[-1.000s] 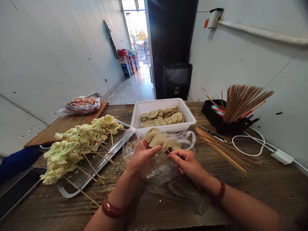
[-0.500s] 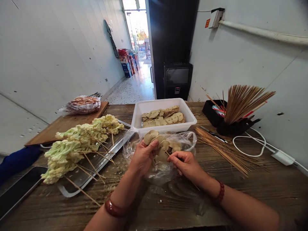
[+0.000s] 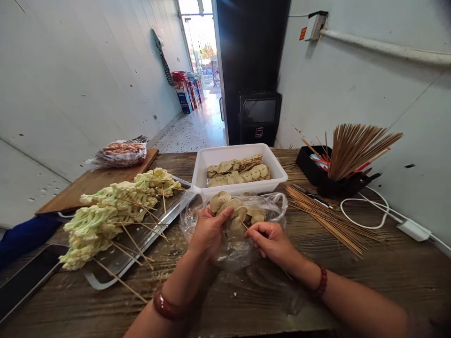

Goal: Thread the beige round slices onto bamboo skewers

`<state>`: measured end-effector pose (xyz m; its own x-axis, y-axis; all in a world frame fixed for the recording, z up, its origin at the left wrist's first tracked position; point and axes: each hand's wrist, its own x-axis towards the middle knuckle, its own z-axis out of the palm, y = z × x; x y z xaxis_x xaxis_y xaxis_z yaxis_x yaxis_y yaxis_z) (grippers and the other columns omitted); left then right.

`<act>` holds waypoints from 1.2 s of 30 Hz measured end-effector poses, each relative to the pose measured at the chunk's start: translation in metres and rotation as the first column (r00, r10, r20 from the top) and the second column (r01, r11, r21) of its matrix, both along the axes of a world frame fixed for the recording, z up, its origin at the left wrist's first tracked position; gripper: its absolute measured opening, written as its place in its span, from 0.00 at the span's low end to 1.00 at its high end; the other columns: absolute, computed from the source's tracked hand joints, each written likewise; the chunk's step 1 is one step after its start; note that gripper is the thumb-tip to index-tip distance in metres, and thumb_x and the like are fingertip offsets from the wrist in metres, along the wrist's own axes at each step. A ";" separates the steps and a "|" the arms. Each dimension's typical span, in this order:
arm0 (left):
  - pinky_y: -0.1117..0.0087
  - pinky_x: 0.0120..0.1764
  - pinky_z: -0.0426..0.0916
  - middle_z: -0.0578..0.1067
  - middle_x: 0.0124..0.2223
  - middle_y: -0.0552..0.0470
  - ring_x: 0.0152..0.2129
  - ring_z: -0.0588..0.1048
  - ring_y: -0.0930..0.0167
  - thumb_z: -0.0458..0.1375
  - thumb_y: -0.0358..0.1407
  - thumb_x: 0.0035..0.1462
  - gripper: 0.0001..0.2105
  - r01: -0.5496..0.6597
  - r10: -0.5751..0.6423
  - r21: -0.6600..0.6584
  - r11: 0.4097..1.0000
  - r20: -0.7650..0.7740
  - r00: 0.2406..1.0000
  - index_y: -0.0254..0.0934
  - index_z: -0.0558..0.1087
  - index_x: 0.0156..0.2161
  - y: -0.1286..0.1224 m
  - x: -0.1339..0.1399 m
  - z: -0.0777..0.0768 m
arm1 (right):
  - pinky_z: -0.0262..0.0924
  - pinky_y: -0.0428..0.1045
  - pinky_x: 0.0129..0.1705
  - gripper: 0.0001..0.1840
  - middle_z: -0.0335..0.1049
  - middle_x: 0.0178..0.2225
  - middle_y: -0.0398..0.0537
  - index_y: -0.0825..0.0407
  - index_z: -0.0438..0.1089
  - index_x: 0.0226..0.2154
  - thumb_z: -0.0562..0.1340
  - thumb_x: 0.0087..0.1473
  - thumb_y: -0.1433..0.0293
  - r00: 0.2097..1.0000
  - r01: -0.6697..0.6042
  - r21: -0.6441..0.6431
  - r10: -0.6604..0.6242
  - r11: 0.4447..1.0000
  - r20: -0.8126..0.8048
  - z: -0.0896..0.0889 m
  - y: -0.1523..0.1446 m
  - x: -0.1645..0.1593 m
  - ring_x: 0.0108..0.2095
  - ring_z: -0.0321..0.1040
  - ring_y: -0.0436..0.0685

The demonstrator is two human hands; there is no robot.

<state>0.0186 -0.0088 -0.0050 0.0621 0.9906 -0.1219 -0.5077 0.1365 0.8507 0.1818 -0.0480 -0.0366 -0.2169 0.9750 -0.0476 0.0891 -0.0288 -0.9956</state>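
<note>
Several thin, round, pale greenish-beige slices (image 3: 219, 201) sit in my left hand (image 3: 209, 231), its thumb pressed over them. My right hand (image 3: 268, 238) pinches a thin wooden skewer (image 3: 245, 226), whose upper end meets the slices; its lower part runs under my palm. Under both hands lies a clear plastic bag (image 3: 232, 257) with more of the slices (image 3: 258, 216) in its mouth. Just behind the bag stands a white plastic tub (image 3: 243, 188), holding skewered slices (image 3: 225, 174) in rows.
Left, cauliflower skewers (image 3: 116, 206) lie across a metal tray (image 3: 105, 281). Behind are a wooden board (image 3: 88, 185) with a bagged food bundle (image 3: 121, 153). A phone (image 3: 28, 281) lies front left. Right are loose skewers (image 3: 327, 220), a black holder of skewers (image 3: 359, 155) and a white cable (image 3: 366, 225).
Both hands stay nearly in place over the bag. The slices by the skewer tip have shifted slightly, and less of the skewer shows past my right fingertips.
</note>
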 end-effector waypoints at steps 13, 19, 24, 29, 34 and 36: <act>0.72 0.32 0.72 0.79 0.32 0.51 0.26 0.76 0.72 0.73 0.34 0.39 0.16 0.027 -0.027 -0.008 1.000 -0.016 1.000 0.33 0.77 0.35 -0.003 0.003 -0.007 | 0.46 0.42 0.14 0.20 0.60 0.15 0.37 0.54 0.70 0.24 0.61 0.54 0.55 1.000 0.025 0.023 -0.025 0.999 0.004 -0.001 0.002 -0.002 0.11 0.53 0.44; 0.71 0.31 0.72 0.80 0.32 0.49 0.26 0.77 0.70 0.75 0.35 0.35 0.20 0.057 -0.058 -0.080 0.995 -0.011 0.998 0.32 0.77 0.37 -0.003 0.004 -0.007 | 0.46 0.43 0.15 0.21 0.61 0.15 0.38 0.54 0.70 0.23 0.61 0.54 0.53 0.999 0.036 0.032 -0.036 0.999 0.009 0.000 0.003 -0.002 0.12 0.52 0.45; 0.74 0.28 0.70 0.80 0.30 0.50 0.23 0.76 0.73 0.74 0.35 0.37 0.20 0.107 -0.111 -0.101 0.989 -0.035 0.993 0.31 0.76 0.37 -0.005 0.008 -0.010 | 0.47 0.43 0.16 0.23 0.59 0.14 0.38 0.53 0.64 0.18 0.61 0.54 0.54 0.999 0.045 0.083 -0.047 0.996 0.023 0.002 0.004 -0.001 0.13 0.52 0.44; 0.73 0.30 0.72 0.80 0.33 0.48 0.26 0.77 0.72 0.74 0.35 0.39 0.22 0.141 -0.141 -0.086 0.986 0.004 0.990 0.31 0.75 0.40 -0.004 0.004 -0.007 | 0.47 0.43 0.16 0.24 0.61 0.16 0.39 0.53 0.65 0.19 0.61 0.54 0.51 0.999 0.047 0.075 -0.049 0.996 0.015 0.003 0.004 0.000 0.12 0.52 0.44; 0.68 0.36 0.74 0.80 0.40 0.44 0.34 0.79 0.67 0.71 0.40 0.43 0.19 0.112 -0.105 -0.061 0.992 0.108 0.989 0.33 0.75 0.40 0.002 -0.008 0.003 | 0.46 0.43 0.15 0.25 0.60 0.15 0.38 0.53 0.66 0.21 0.61 0.53 0.49 0.999 0.046 0.042 -0.046 0.998 -0.014 0.003 0.003 0.001 0.12 0.52 0.44; 0.69 0.36 0.74 0.81 0.41 0.44 0.35 0.79 0.66 0.70 0.41 0.45 0.17 0.041 -0.036 -0.047 0.998 0.118 0.992 0.34 0.76 0.38 0.005 -0.014 0.004 | 0.45 0.43 0.15 0.25 0.60 0.15 0.38 0.53 0.66 0.21 0.61 0.53 0.49 0.999 0.043 0.036 -0.043 0.998 -0.012 0.003 0.002 0.001 0.12 0.52 0.44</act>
<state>0.0048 -0.0041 -0.0008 0.1168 0.9802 -0.1599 -0.5969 0.1979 0.7775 0.1833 -0.0459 -0.0339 -0.1747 0.9846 -0.0099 0.0775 0.0037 -0.9970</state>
